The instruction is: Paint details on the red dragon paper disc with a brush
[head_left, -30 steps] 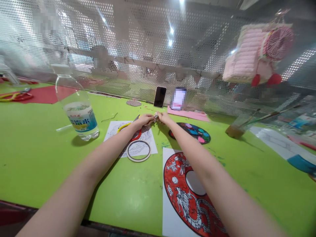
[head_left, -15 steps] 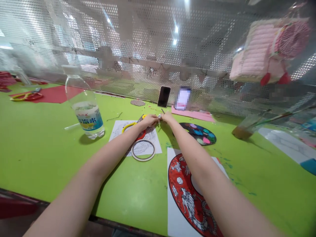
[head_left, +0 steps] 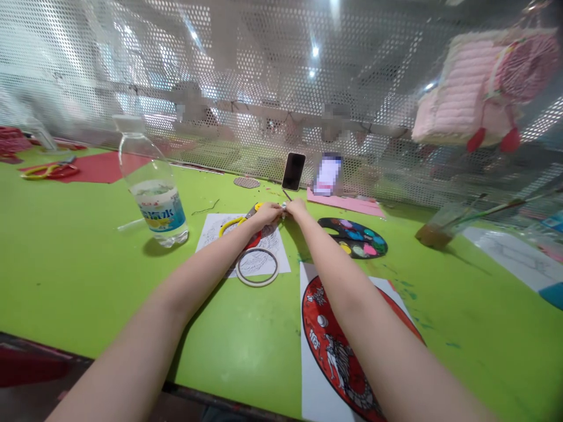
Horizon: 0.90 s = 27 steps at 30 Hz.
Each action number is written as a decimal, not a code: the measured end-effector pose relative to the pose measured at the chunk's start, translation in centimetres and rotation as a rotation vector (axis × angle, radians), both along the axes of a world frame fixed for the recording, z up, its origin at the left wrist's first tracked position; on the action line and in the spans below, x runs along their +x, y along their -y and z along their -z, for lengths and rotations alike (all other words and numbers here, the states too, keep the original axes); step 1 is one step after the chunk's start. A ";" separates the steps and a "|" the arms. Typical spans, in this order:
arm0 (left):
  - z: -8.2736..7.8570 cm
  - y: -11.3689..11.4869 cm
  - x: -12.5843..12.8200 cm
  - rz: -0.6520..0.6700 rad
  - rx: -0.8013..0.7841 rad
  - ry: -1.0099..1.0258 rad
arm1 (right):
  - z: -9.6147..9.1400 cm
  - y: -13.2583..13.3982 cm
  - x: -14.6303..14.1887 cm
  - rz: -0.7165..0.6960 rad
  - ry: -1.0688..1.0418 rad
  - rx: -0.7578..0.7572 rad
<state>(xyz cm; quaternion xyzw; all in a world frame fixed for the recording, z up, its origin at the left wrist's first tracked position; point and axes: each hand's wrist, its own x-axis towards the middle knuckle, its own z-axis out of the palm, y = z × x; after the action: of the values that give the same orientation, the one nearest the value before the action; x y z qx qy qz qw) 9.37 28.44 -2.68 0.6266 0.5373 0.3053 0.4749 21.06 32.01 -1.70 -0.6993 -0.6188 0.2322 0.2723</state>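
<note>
Your left hand (head_left: 267, 214) and right hand (head_left: 297, 207) meet above the line-drawing sheet (head_left: 264, 258), fingers pinching a small silver item (head_left: 284, 209), too small to identify. Yellow-handled scissors (head_left: 233, 223) lie beneath your left hand, near a tape ring (head_left: 257, 267).

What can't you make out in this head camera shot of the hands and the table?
Small silvery piece between the left hand and right hand: too small in the head view, partly hidden by them.
Yellow-handled scissors: partly hidden by the left hand.
Red dragon disc: cut off by the bottom edge, partly under the right forearm.
Upright device's screen: blurred.
</note>
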 end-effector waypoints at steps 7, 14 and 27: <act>-0.1 -0.1 0.0 0.003 0.027 -0.016 | -0.8 0.8 -0.4 0.028 0.146 -0.126; -0.2 0.0 -0.1 -0.019 0.051 -0.045 | -1.5 1.8 -0.9 0.010 0.288 -0.149; -0.6 -0.4 -0.9 -0.047 -0.029 -0.012 | -1.5 0.9 1.0 -0.065 0.106 -0.280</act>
<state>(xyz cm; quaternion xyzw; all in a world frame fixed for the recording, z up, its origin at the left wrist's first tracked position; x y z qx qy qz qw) 8.46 28.87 -2.08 0.6087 0.5593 0.3048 0.4731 22.02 31.13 -0.17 -0.7214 -0.6161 0.2878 0.1314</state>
